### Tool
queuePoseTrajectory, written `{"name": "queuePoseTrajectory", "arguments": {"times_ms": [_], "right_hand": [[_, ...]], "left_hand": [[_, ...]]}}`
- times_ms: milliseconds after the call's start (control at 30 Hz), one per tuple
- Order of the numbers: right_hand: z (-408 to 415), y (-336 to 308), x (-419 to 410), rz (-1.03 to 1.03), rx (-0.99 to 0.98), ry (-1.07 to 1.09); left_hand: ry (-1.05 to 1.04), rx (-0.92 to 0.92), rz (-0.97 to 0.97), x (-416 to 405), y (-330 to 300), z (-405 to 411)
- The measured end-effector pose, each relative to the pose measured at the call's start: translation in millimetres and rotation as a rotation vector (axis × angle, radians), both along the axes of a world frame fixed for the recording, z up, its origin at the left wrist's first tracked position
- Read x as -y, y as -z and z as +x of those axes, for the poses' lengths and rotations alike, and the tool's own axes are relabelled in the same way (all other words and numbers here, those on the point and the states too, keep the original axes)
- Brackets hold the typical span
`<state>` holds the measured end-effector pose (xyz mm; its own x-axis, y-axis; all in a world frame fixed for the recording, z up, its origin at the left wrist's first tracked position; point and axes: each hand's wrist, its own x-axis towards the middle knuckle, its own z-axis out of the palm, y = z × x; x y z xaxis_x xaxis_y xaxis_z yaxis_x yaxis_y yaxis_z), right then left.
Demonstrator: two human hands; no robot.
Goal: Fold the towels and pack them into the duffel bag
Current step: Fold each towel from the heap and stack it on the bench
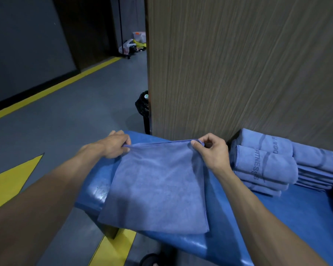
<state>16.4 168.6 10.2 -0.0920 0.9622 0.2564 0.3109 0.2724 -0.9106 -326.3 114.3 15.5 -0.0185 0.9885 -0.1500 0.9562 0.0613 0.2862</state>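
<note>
On the blue bench [288, 217], lying flat: a half-folded blue towel [156, 191], far corners being pinched by fingers of the left hand [115, 145] and right hand [212, 150]. Folding step likely; next, drawing that edge toward the near hem. Beside it, stacked folded towels [273, 166]. No duffel bag in sight.

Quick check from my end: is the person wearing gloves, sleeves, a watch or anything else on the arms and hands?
No. The left hand and the right hand are bare, with no gloves, and no rings or watch show. Both forearms are uncovered up to the frame edge; no sleeve or wristband is visible.
</note>
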Motion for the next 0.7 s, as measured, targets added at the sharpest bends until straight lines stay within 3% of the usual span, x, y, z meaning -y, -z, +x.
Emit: {"name": "queuePoseTrajectory", "arguments": {"times_ms": [233,433,567,700], "right_hand": [[21,-64,43,0.021,-0.191,-0.084],[60,-120,79,-0.059,-0.296,-0.316],[84,-148,90,-0.213,-0.427,-0.504],[87,-150,88,-0.249,-0.373,-0.515]], "left_hand": [[-0.059,0.473,0.246,82,-74,5],[0.009,0.662,0.368,150,-139,25],[0.113,0.727,0.329,175,-171,33],[0.092,0.644,0.297,165,-174,31]]}}
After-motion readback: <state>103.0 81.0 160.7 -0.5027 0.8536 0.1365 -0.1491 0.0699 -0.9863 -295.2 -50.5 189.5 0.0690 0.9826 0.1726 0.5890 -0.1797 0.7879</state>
